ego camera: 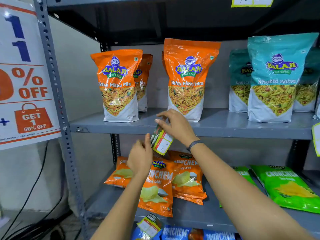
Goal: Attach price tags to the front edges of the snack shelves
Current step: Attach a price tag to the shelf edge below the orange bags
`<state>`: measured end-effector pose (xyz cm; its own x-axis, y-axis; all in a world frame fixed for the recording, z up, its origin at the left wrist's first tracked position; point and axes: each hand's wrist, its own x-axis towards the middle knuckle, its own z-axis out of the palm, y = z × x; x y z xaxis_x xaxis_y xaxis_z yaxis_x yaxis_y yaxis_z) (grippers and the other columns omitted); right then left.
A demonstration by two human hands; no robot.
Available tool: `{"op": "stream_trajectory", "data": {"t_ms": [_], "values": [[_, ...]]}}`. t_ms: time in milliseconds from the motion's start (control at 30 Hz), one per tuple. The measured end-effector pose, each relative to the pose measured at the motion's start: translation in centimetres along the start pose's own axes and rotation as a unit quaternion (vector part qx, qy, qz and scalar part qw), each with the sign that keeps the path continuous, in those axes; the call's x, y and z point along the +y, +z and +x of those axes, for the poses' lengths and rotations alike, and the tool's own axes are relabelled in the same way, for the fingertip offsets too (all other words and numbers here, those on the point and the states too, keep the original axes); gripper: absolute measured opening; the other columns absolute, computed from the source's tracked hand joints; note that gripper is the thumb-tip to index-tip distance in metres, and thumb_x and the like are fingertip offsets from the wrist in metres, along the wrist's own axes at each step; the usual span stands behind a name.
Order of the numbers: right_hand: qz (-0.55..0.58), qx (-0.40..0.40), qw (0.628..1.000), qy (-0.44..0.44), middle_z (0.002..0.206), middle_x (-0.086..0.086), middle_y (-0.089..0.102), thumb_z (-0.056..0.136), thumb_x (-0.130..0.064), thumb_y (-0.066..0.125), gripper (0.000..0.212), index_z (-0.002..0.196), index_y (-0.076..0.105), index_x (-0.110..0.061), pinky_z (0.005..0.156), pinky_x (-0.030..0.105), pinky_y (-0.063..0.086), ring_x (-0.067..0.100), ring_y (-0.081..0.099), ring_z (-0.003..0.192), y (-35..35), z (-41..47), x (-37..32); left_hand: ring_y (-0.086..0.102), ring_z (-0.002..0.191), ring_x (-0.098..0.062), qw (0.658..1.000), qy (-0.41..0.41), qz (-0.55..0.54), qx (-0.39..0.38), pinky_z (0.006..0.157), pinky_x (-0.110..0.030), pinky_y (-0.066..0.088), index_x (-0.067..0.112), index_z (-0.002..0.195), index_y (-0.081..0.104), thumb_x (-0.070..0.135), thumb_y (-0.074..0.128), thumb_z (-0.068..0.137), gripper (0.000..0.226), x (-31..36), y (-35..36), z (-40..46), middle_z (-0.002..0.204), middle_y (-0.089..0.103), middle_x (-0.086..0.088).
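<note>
A price tag (pixel 161 142) with a yellow border, a red-and-white panel and a green "Super Market" strip hangs tilted just below the front edge of the middle grey shelf (pixel 107 127). My right hand (pixel 174 127) pinches the tag's top end against that edge. My left hand (pixel 140 156) is at the tag's lower left, thumb up beside it; whether it touches the tag is unclear. A second tag (pixel 149 224) sits tilted on the front edge of the lower shelf (pixel 190 219).
Orange Tikha Mitha Mix bags (pixel 119 85) and teal Khatta Mitha bags (pixel 277 78) stand on the middle shelf. Orange Crunchem packets (pixel 159 184) and green packets (pixel 287 186) lie on the lower shelf. A discount poster (pixel 24 75) hangs left of the perforated upright (pixel 57 94). Cables trail at the lower left.
</note>
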<state>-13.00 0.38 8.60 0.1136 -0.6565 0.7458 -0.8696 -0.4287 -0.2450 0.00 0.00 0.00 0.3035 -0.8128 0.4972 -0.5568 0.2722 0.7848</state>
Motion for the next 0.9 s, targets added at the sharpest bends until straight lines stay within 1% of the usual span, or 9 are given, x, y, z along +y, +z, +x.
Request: {"op": "stream_trajectory", "data": {"t_ms": [100,133,200,300,433,567,667,733,900], "values": [[-0.025,-0.014,1.0,0.01,0.097,0.008,0.069,0.089,-0.035,0.061,0.023,0.1,0.071,-0.018,0.074,0.034,0.047,0.024,0.061,0.095,0.6,0.2,0.0,0.064,0.073,-0.031,0.967,-0.032,-0.192,-0.167,0.068,-0.04,0.05,0.003,0.086,0.061,0.046,0.037,0.097,0.05,-0.1,0.4,0.1,0.079,0.068,-0.019],[-0.029,-0.017,0.999,0.025,0.097,0.007,0.07,0.088,-0.035,0.062,0.021,0.097,0.071,-0.018,0.071,0.033,0.046,0.024,0.061,0.094,0.7,0.2,-0.1,0.063,0.068,-0.03,0.952,-0.041,-0.24,-0.187,0.064,-0.039,0.05,0.001,0.084,0.06,0.038,0.042,0.098,0.044,-0.1,0.6,0.3,0.075,0.066,-0.02],[-0.023,-0.02,0.998,0.05,0.097,0.005,0.072,0.087,-0.037,0.063,0.021,0.092,0.072,-0.019,0.067,0.031,0.044,0.023,0.063,0.093,0.9,0.5,-0.1,0.052,0.055,-0.021,0.949,-0.026,-0.26,-0.175,0.051,-0.03,0.041,0.007,0.072,0.056,0.028,0.046,0.098,0.035,-0.4,0.5,0.6,0.063,0.058,-0.011],[-0.013,-0.038,0.996,0.081,0.098,0.004,0.073,0.087,-0.038,0.063,0.022,0.089,0.072,-0.018,0.064,0.03,0.042,0.023,0.064,0.092,0.8,1.0,0.0,0.047,0.054,-0.02,0.959,-0.029,-0.228,-0.166,0.05,-0.028,0.033,0.014,0.061,0.052,0.028,0.048,0.096,0.038,-0.2,0.0,1.4,0.058,0.055,-0.006],[-0.006,-0.05,0.993,0.105,0.094,0.006,0.072,0.086,-0.037,0.065,0.022,0.089,0.071,-0.016,0.061,0.028,0.036,0.023,0.063,0.086,0.6,1.2,-0.4,0.063,0.068,-0.031,0.972,-0.007,-0.176,-0.155,0.063,-0.043,0.053,0.017,0.06,0.054,0.033,0.049,0.095,0.039,0.2,-1.2,2.2,0.069,0.067,-0.014],[-0.021,-0.015,0.994,0.106,0.067,-0.004,0.058,0.077,-0.04,0.073,0.021,0.078,0.07,-0.019,0.05,0.024,0.03,0.017,0.056,0.071,-0.4,-0.2,-0.6,0.058,0.061,-0.021,0.987,0.102,-0.032,-0.119,0.046,-0.026,0.035,0.021,0.061,0.056,0.04,0.054,0.091,0.036,-0.3,-3.1,3.7,0.058,0.06,0.003],[-0.083,-0.037,0.993,0.073,0.071,-0.002,0.068,0.072,-0.045,0.076,0.026,0.076,0.068,-0.02,0.056,0.028,0.036,0.018,0.063,0.077,-0.6,-1.9,-0.6,0.061,0.07,-0.025,0.983,0.153,0.035,-0.098,0.053,-0.031,0.041,0.011,0.075,0.064,0.042,0.063,0.084,0.032,-0.6,-4.0,5.1,0.071,0.068,-0.008],[-0.146,-0.045,0.987,0.046,0.081,0.001,0.074,0.074,-0.047,0.073,0.027,0.079,0.068,-0.021,0.062,0.029,0.035,0.02,0.065,0.084,-0.2,-2.7,-0.6,0.062,0.073,-0.023,0.977,0.171,0.07,-0.104,0.058,-0.035,0.047,0.013,0.078,0.065,0.043,0.067,0.081,0.031,-0.4,-4.2,5.4,0.075,0.069,-0.006],[-0.188,-0.033,0.981,0.025,0.086,0.005,0.074,0.08,-0.045,0.068,0.026,0.084,0.067,-0.019,0.071,0.035,0.046,0.023,0.065,0.087,0.3,-3.1,-0.6,0.056,0.071,-0.015,0.968,0.212,0.118,-0.069,0.055,-0.028,0.042,0.019,0.079,0.066,0.045,0.068,0.08,0.026,-0.4,-3.8,5.6,0.078,0.069,-0.001]]}}
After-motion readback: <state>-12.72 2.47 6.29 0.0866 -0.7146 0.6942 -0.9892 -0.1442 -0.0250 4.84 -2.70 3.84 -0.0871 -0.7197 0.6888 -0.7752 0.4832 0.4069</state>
